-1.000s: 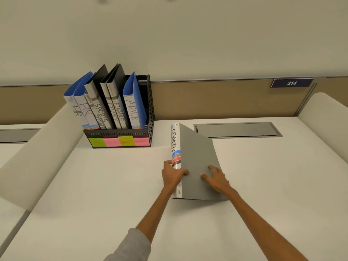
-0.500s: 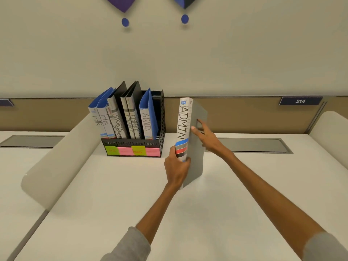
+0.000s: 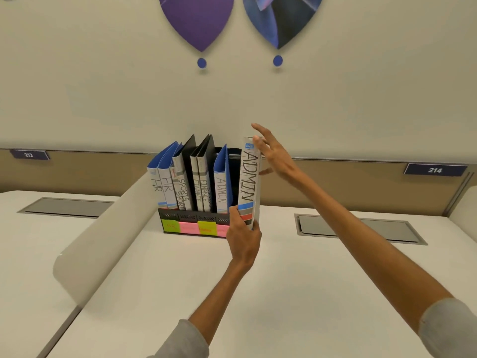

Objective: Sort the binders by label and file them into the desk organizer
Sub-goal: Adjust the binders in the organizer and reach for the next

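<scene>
White ADMIN binder [image 3: 248, 182] upright: left hand [image 3: 242, 241] grips spine bottom, right hand [image 3: 276, 156], fingers straight, steadies top, likely aligning it with organizer [image 3: 191, 218] slot left of hands

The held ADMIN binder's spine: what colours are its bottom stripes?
The held ADMIN binder has blue, grey, red and dark stripes; head view.
</scene>
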`<state>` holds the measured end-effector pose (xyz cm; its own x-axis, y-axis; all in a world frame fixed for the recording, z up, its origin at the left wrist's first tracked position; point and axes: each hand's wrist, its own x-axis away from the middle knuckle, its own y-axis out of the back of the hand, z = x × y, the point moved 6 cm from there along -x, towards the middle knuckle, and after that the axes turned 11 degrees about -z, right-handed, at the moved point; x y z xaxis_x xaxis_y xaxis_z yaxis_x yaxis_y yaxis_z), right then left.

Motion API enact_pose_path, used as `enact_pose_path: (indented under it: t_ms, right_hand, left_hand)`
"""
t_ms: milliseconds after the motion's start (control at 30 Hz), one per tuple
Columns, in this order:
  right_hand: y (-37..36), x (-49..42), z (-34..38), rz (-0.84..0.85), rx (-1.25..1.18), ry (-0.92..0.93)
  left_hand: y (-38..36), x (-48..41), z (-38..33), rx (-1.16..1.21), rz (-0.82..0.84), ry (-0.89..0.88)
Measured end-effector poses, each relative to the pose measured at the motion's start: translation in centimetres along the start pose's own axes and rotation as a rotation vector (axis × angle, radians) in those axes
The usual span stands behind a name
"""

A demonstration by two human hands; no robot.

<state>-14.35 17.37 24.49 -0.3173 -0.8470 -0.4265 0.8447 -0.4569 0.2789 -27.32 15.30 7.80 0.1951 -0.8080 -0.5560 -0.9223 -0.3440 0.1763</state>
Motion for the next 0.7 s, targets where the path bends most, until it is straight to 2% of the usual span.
enact_pose_path:
  t_ms: [367, 700]
  right_hand:
    - [-2.8, -3.9, 4.0, -0.019, -0.039, 0.081]
    - [-6.2, -6.8, 4.8, -0.077, 0.135, 0.188]
  left_hand:
    - [0.6, -5.1, 1.1, -0.072, -0.072, -0.035]
    - [0.8, -8.1, 3.4, -0.107, -0.054, -0.070]
